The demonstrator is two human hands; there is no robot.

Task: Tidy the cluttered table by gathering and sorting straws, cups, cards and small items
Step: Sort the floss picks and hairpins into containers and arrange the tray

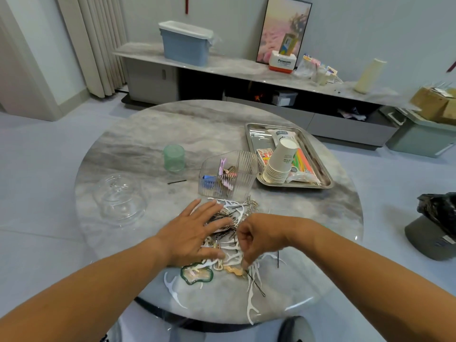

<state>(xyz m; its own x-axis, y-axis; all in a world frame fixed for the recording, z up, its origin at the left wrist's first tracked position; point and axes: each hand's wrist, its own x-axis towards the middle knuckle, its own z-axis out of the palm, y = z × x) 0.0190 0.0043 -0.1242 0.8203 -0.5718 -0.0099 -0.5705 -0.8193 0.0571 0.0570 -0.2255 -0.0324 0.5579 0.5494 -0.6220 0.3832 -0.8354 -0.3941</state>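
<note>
A pile of small items (232, 245) lies at the near edge of the round table (148, 134): white floss picks, black hairpins, hair clips. My left hand (195, 233) lies flat on the pile with straight fingers. My right hand (259, 238) has its fingers curled down and pinches a black hairpin (256, 283) at the pile's right side. A clear ribbed organizer (228, 174) holding clips stands just behind the pile. A steel tray (254, 134) at the right holds stacked paper cups (280, 160), coloured straws (304, 160) and a card pack (263, 156).
A green plastic cup (174, 157) and a clear glass dome lid (121, 198) stand on the table's left half, with a lone hairpin (176, 182) between them and the organizer. A green hair clip (197, 274) lies near the front edge. A low cabinet runs behind.
</note>
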